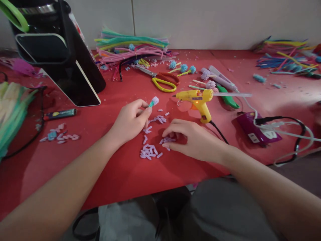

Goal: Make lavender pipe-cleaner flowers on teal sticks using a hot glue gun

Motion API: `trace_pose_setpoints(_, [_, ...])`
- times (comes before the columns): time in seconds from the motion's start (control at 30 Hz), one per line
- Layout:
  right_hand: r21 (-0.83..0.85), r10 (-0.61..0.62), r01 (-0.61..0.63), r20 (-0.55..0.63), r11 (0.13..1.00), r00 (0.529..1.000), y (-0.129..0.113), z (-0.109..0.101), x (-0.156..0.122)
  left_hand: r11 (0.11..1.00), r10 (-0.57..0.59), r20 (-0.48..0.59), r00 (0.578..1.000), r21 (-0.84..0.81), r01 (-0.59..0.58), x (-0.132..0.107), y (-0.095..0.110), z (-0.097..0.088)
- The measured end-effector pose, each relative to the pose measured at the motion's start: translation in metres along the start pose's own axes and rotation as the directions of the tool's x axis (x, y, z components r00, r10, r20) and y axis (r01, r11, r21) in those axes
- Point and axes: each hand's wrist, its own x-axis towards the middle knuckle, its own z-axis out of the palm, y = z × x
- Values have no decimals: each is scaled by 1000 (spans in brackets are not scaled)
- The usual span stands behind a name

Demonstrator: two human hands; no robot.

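Observation:
Between the thumb and fingers of my left hand (132,118) is a small pipe-cleaner flower (154,101), its head pale lilac and its base teal. My right hand (189,139) hovers at a few lilac pipe-cleaner pieces (170,140), thumb and fingers curved apart around them; whether it touches one I cannot tell. A bigger heap of short lilac pieces (148,152) lies just below, and a looser group (159,119) sits between the hands. Beyond my right hand a yellow glue gun (198,100) lies on its side with a clear glue stick in its back.
Scissors with red and yellow handles (164,85) lie behind the hands. A black tumbler (92,67) with a phone (82,85) leaning on it stands left. Pipe-cleaner bundles (132,45) line the wall. A purple power strip (258,129) with cables is at right. Finished blue flowers (184,68) lie behind.

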Motion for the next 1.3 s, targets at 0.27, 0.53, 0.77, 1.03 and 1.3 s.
trace_pose_setpoints(0.27, [-31, -52, 52, -3, 998, 999, -4, 11, 5, 1000, 20, -15, 1000, 16, -20, 1, -1, 2])
trace_pose_setpoints(0.53, [228, 59, -22, -159, 973, 986, -4, 6, 5, 999, 53, -9, 999, 9, -52, -9, 8, 6])
trace_pose_setpoints(0.77, [246, 85, -13, -286, 969, 955, 6, 5, 9, 997, 78, 64, 995, -17, -77, -17, 15, 12])
trace_pose_setpoints(1.03, [224, 126, -47, -351, 973, 928, -1, 3, 9, 995, 73, 74, 995, -74, -67, -21, 14, 17])
trace_pose_setpoints(1.3, [211, 86, -11, -347, 978, 934, -4, 3, 9, 994, 110, 107, 988, -7, -110, -25, 18, 19])
